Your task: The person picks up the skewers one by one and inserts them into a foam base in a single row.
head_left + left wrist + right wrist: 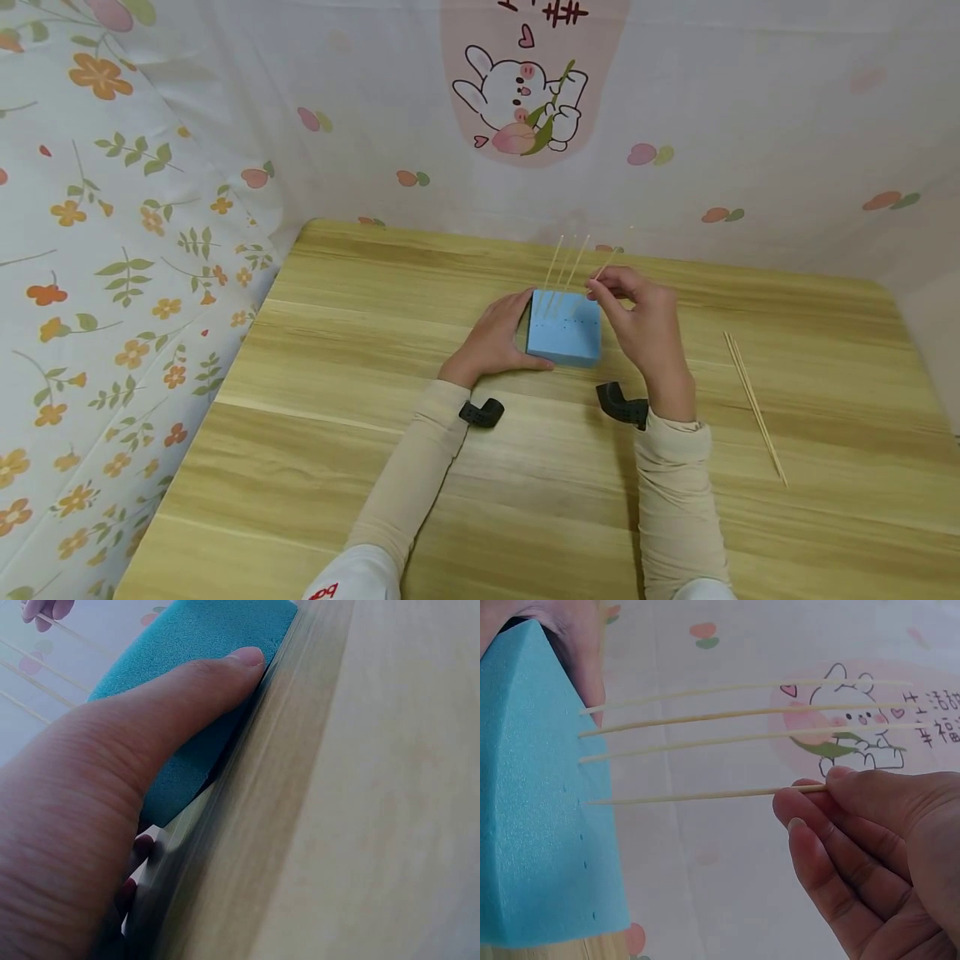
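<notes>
A blue foam block lies on the table, with my left hand gripping it from its left side. In the left wrist view the thumb presses along the block's near side. Three thin bamboo skewers stand in the block's top in a row. My right hand pinches another bamboo skewer between thumb and fingers. Its pointed tip is at the foam's top, in line with the standing ones; whether it has entered the foam I cannot tell. Several small holes continue the row.
A few loose bamboo skewers lie close together on the wooden table, right of my right forearm. Behind the table hangs a white cloth with a rabbit print; a flowered cloth hangs on the left. Black wrist mounts sit on both sleeves.
</notes>
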Motion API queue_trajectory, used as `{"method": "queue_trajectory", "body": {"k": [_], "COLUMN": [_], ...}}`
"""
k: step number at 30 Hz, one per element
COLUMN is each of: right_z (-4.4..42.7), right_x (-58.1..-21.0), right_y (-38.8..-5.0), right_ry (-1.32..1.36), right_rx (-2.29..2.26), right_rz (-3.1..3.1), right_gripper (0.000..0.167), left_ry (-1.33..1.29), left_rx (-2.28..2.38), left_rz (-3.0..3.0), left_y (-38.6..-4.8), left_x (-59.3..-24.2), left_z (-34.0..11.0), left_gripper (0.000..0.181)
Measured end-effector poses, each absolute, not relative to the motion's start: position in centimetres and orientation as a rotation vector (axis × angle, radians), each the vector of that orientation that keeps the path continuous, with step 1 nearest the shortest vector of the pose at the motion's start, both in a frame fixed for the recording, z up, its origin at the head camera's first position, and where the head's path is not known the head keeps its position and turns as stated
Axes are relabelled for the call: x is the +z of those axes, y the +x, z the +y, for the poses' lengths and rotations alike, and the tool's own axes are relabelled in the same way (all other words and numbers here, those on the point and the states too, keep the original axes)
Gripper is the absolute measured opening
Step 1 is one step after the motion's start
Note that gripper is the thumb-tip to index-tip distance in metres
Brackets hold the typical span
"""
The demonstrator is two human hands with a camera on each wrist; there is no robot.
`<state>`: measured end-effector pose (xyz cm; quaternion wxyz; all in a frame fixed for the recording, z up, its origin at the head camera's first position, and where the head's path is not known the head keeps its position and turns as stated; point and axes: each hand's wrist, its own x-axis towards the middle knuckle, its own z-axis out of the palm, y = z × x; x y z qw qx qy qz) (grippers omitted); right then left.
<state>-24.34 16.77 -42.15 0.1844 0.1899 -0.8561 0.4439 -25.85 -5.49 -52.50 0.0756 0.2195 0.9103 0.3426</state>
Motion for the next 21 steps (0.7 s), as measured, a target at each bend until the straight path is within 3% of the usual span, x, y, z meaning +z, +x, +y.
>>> {"method": "queue_trajectory", "body": {"k": [21], "right_z": [16.24], "right_x": [-42.35], "right_y": [-24.26], "right_ry": [0.610], "right_rx": [1.198], "right_rz": [-2.432], "right_gripper": [0.010], "left_ry": [0.655], "left_rx": [1.046], "left_rz": [2.705], "left_y": [-25.69], "left_x": [-52.13], "left_z": [-5.55], "left_gripper": [0.128]}}
